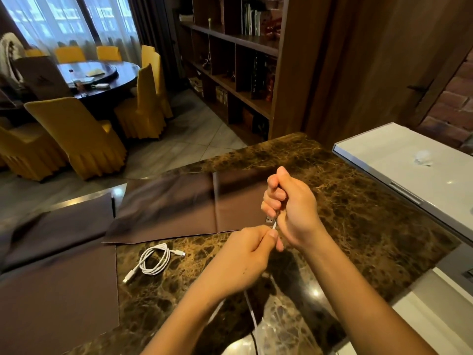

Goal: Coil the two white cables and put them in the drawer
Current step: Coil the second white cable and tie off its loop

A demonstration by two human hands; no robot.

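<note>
One white cable (153,261) lies coiled on the marble counter (358,226), left of my hands, both plugs sticking out. My right hand (289,206) is closed around the second white cable (252,312), whose USB plug pokes out below the fist. My left hand (252,248) pinches that cable just under the plug. The rest of it hangs down beneath my left wrist toward the counter's near edge. No drawer is visible.
Dark brown mats (179,203) cover the counter's left and middle. A white glossy surface (414,167) adjoins the counter on the right. Beyond are yellow chairs (82,134), a round table (102,75) and a bookshelf (238,73).
</note>
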